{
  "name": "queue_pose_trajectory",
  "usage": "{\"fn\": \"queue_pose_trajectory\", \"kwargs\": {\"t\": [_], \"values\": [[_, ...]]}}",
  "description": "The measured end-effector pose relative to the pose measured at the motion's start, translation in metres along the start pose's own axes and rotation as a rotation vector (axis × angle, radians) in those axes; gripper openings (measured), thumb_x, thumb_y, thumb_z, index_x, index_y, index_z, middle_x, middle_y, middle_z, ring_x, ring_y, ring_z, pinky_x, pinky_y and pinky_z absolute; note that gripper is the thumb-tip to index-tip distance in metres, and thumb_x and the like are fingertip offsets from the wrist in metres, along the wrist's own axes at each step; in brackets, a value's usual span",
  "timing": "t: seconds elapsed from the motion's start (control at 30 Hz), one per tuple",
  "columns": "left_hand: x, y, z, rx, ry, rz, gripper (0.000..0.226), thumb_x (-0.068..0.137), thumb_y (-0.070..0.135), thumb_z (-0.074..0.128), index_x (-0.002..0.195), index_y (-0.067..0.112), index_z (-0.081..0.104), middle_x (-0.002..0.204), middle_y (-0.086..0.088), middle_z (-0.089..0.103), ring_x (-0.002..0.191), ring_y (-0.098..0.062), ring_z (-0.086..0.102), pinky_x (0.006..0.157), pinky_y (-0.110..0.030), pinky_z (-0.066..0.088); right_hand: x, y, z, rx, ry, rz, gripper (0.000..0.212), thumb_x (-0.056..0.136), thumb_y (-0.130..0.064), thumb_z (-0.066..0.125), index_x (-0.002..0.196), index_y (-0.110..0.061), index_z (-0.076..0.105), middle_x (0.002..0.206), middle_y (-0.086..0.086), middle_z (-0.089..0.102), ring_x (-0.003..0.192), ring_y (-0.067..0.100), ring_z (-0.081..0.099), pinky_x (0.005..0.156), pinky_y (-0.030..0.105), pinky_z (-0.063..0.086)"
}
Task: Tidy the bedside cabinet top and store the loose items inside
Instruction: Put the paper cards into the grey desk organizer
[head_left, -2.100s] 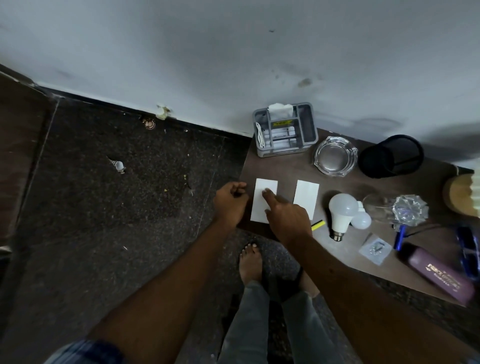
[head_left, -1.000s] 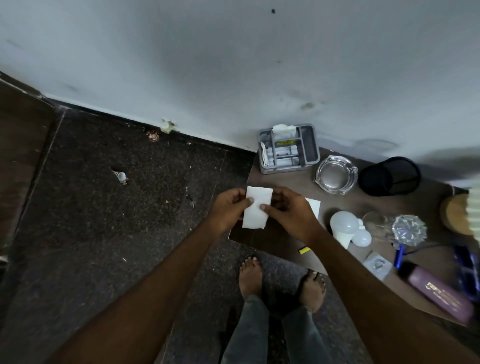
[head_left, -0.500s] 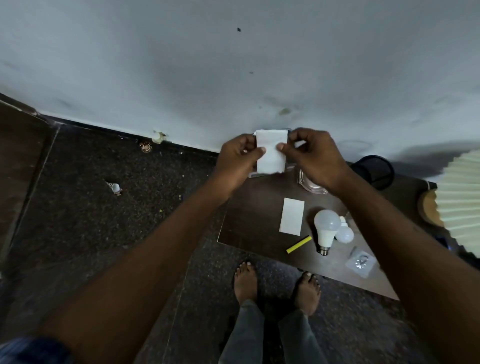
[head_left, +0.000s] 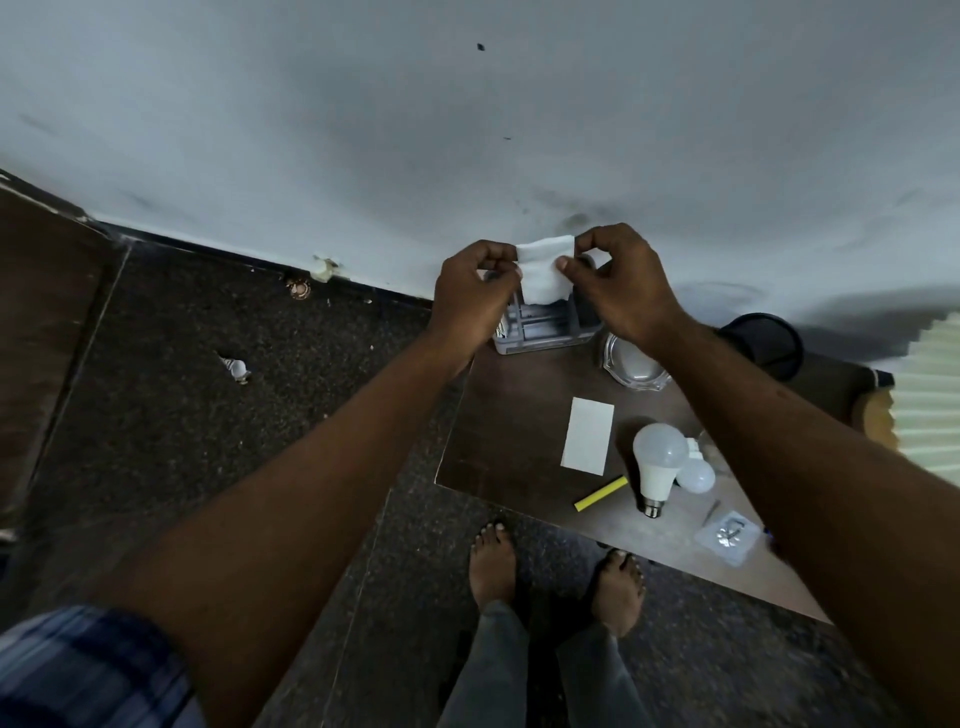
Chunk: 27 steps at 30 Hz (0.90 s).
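Papers: we count two. Held paper (head_left: 544, 273) hangs over the grey caddy (head_left: 540, 335) at the back corner of the bench (head_left: 498, 431); we cannot tell whether its lower edge touches the caddy. Left hand (head_left: 470, 299): thumb and fingers (head_left: 511, 270) clamped on the left edge. Right hand (head_left: 621, 291): likewise pinching the right edge. Second paper (head_left: 588, 435) lies flat on the bench, well apart from both hands.

Bulbs on the bench, two: big bulb (head_left: 657, 462) and small bulb (head_left: 697, 475), touching, just right of the second paper. We log a third, the floor bulb (head_left: 236, 368), off to the left.

One each: yellow stick (head_left: 601, 493) beside the big bulb's base, glass ashtray (head_left: 631, 364), black cup (head_left: 763, 343), clear packet (head_left: 728, 538).
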<state>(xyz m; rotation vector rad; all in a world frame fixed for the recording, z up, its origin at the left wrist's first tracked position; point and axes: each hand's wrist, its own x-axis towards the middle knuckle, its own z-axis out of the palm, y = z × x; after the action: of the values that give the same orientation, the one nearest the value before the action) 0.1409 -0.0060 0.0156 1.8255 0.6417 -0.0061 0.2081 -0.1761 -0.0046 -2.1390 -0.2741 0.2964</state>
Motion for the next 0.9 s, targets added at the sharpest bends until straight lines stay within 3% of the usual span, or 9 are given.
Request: {"fn": "queue_pose_trajectory", "kwargs": {"t": [0.2, 0.37, 0.57, 0.63, 0.77, 0.9], "values": [[0.009, -0.008, 0.009, 0.099, -0.005, 0.043, 0.018, 0.084, 0.009, 0.071, 0.101, 0.015, 0.073, 0.083, 0.012, 0.068, 0.073, 0.003, 0.062, 0.070, -0.012, 0.049, 0.002, 0.018, 0.006, -0.018, -0.008, -0.002, 0.012, 0.090, -0.026, 0.073, 0.093, -0.029, 0.062, 0.110, -0.001, 0.059, 0.090, 0.012, 0.057, 0.080, 0.021, 0.045], [0.014, -0.015, 0.017, 0.259, 0.012, 0.074, 0.015, 0.085, 0.021, 0.072, 0.100, 0.019, 0.074, 0.086, 0.010, 0.069, 0.079, -0.003, 0.063, 0.074, -0.019, 0.049, 0.004, 0.025, 0.012, -0.031, -0.036, 0.009, 0.010, 0.089, -0.023, 0.074, 0.092, -0.024, 0.064, 0.112, 0.006, 0.061, 0.096, 0.010, 0.056, 0.081, 0.019, 0.040], [0.016, -0.015, 0.024, 0.370, 0.023, 0.104, 0.015, 0.088, 0.024, 0.069, 0.100, 0.017, 0.074, 0.101, -0.002, 0.072, 0.093, -0.018, 0.067, 0.082, -0.031, 0.054, 0.008, 0.031, 0.014, -0.079, -0.061, -0.020, 0.013, 0.088, -0.021, 0.074, 0.095, -0.012, 0.067, 0.113, 0.007, 0.062, 0.105, 0.020, 0.060, 0.087, 0.023, 0.045], [0.016, -0.011, 0.024, 0.355, 0.062, 0.132, 0.013, 0.087, 0.024, 0.069, 0.098, 0.017, 0.073, 0.100, -0.001, 0.071, 0.091, -0.015, 0.066, 0.082, -0.031, 0.054, 0.009, 0.031, 0.013, -0.072, -0.028, -0.041, 0.015, 0.088, -0.020, 0.074, 0.097, -0.011, 0.068, 0.111, 0.006, 0.061, 0.100, 0.014, 0.060, 0.083, 0.014, 0.044], [0.014, -0.006, 0.021, 0.276, 0.116, 0.180, 0.014, 0.087, 0.023, 0.070, 0.099, 0.018, 0.073, 0.100, 0.003, 0.071, 0.090, -0.011, 0.066, 0.084, -0.032, 0.057, 0.009, 0.029, 0.010, -0.028, 0.025, -0.104, 0.013, 0.089, -0.018, 0.074, 0.098, -0.011, 0.068, 0.111, 0.001, 0.056, 0.091, -0.018, 0.055, 0.074, -0.001, 0.041], [0.015, -0.009, 0.018, 0.249, 0.102, 0.194, 0.013, 0.086, 0.023, 0.070, 0.098, 0.019, 0.073, 0.099, 0.004, 0.072, 0.083, -0.003, 0.064, 0.077, -0.024, 0.054, 0.011, 0.029, 0.009, -0.034, 0.021, -0.118, 0.014, 0.088, -0.017, 0.075, 0.099, -0.011, 0.069, 0.116, 0.005, 0.058, 0.093, -0.003, 0.055, 0.075, -0.002, 0.039]]}}
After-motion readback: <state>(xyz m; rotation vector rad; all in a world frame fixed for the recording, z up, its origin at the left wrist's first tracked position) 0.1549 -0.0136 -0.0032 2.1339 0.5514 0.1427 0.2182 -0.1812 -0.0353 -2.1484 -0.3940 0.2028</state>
